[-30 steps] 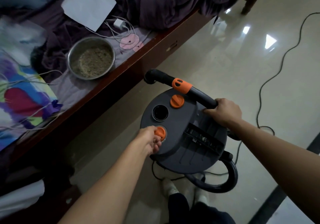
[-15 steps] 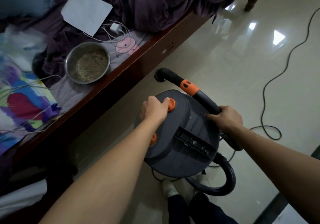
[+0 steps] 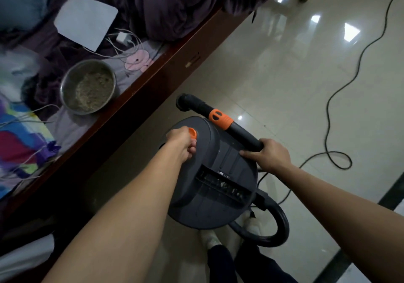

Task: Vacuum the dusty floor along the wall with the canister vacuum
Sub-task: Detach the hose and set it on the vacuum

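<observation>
Pinching orange knob atop canister vacuum: left grip | right grip clenched round black tube

Left hand seemingly pinches orange knob; right hand grips tube.

The right hand grips the black plastic tube; left of that grip sits the dark grey round canister vacuum, further left the brown wooden bed frame.
</observation>
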Demonstrator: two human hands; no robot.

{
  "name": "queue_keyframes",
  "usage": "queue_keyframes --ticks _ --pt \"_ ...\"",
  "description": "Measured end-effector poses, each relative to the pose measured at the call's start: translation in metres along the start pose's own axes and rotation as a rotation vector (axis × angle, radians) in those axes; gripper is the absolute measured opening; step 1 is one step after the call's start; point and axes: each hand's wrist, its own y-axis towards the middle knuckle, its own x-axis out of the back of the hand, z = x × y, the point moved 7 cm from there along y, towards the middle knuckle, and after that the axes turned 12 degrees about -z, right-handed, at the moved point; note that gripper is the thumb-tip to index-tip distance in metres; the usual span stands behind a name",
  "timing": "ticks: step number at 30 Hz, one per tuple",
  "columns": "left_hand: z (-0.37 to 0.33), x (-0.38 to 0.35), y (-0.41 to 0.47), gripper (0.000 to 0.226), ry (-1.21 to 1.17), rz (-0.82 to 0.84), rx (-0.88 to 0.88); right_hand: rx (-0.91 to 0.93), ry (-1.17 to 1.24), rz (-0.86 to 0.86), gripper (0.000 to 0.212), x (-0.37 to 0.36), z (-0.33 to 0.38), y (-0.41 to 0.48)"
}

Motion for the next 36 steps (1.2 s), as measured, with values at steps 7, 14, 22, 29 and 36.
queue_keyframes --ticks 7,14,22,29,36 --pt "-0.036 0.024 -0.018 0.026 0.659 -0.366 -0.609 0.152 -0.026 0.052 0.03 0.02 0.0 0.005" --pt "-0.08 -0.038 -0.072 0.067 1.249 -0.003 -1.478 0.427 -0.102 -0.065 0.029 0.059 0.037 0.004" --pt "-0.094 -0.005 -0.044 0.031 1.061 -0.213 -1.426 0.214 0.227 -0.387 0.04 0.092 0.055 -0.037" --pt "-0.112 0.057 0.013 0.028 0.837 -0.21 -1.162 0.266 -0.171 0.191 0.045 -0.026 0.114 -0.108" --pt "-0.103 0.136 0.066 0.034 0.825 -0.111 -1.199 0.033 -0.302 0.123 0.028 -0.058 0.125 -0.091"
